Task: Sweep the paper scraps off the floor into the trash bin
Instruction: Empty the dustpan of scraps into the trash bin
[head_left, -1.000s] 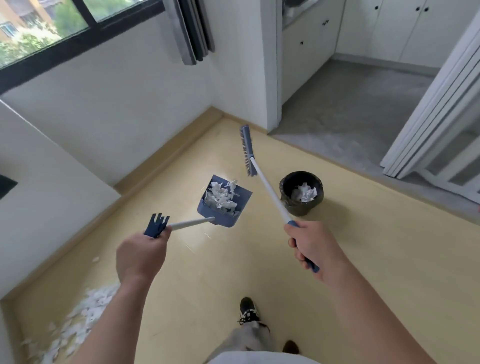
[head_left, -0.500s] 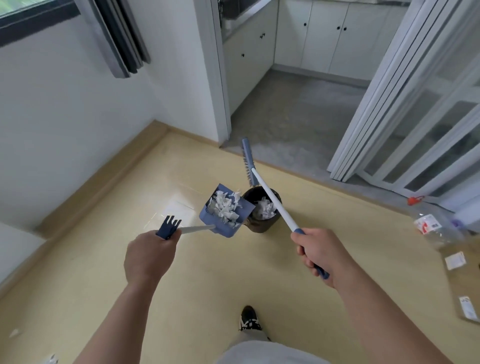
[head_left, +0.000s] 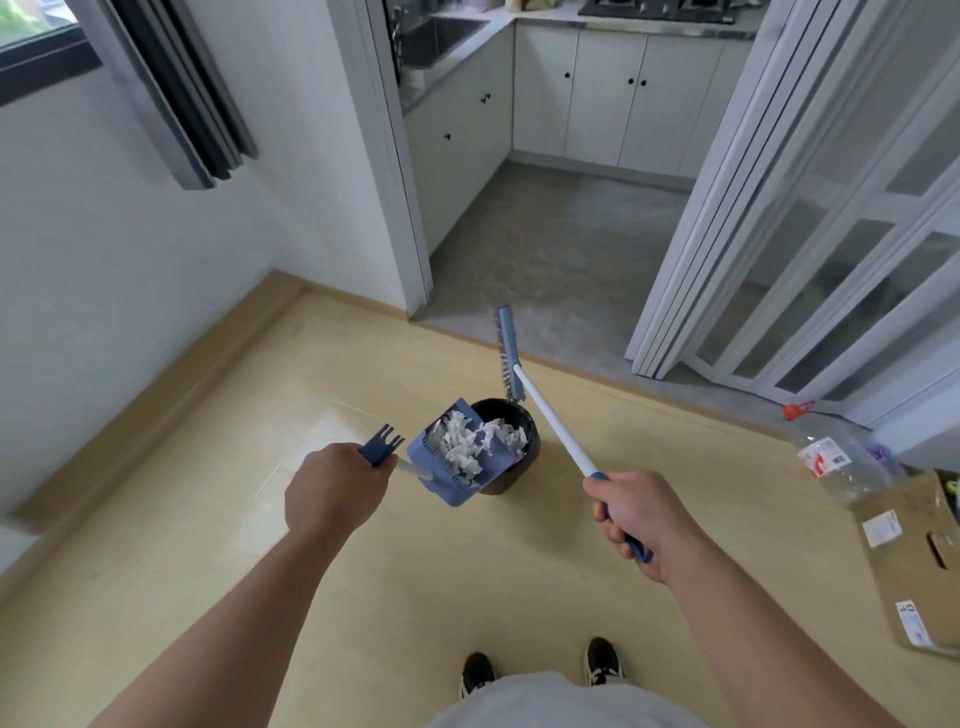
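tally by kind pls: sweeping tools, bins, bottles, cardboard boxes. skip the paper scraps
sweeping tools: 2, dustpan and broom
trash bin: 1
plastic bottle: 1
cardboard box: 1
total: 5

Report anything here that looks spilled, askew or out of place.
Clutter at the right edge: a clear plastic bottle lies on its side on the floor, beside flattened cardboard. Nothing is spilled by the bin; the scraps sit in the dustpan, tipped at its rim.
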